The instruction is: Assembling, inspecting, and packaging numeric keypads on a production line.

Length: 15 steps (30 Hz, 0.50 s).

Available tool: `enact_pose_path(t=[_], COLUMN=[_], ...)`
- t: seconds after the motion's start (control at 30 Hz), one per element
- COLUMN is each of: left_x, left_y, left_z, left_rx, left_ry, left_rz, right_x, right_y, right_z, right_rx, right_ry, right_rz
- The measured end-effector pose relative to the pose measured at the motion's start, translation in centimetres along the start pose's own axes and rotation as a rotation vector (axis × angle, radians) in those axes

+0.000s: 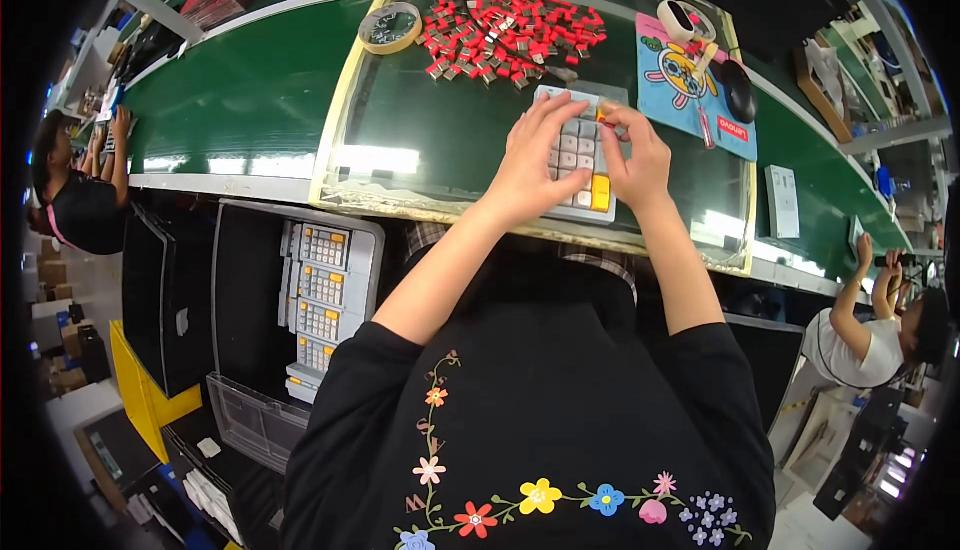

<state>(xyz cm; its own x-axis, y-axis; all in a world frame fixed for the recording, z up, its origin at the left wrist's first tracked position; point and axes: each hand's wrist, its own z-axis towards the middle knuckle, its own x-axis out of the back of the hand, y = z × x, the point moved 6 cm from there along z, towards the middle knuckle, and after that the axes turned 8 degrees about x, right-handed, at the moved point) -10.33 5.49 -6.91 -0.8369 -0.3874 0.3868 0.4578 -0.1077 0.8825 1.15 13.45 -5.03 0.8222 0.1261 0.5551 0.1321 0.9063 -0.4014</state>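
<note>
Grey keypad (572, 146) resting on the tabletop (400, 115) near its front edge, presumably for easy reach, the left hand (532, 162) spread unclenched across it, apparently steadying it, the right hand (640, 158) curled at its right side, that grip's contents indeterminable.

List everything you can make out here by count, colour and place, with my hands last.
bench: one, green, centre
keypad: one, grey with orange keys, near edge
connectors: many, red and metallic, heaped far side
tape roll: one, yellowish, left of heap
desk pad: one, blue and pink, right
mouse: one, black, on pad
gadget: one, white, far right
boxed keypads: at least four, grey and orange, lower-left bin
co-workers: two, black and white tops, outer edges
left hand: one, bare, over keypad
right hand: one, bare, keypad's right side
</note>
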Motion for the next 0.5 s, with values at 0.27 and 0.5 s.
enact_pose_path(t=[0.27, 0.5], left_x=[-0.12, -0.02], left_y=[-0.32, -0.2], left_z=[-0.2, -0.2], left_rx=[-0.01, 0.002], left_ry=[0.0, 0.009], left_rz=[-0.004, -0.019], right_x=[0.1, 0.08], right_y=[-0.26, -0.31], right_z=[-0.14, -0.06], right_rx=[-0.013, -0.007], right_ry=[0.029, 0.019], right_rz=[-0.003, -0.023])
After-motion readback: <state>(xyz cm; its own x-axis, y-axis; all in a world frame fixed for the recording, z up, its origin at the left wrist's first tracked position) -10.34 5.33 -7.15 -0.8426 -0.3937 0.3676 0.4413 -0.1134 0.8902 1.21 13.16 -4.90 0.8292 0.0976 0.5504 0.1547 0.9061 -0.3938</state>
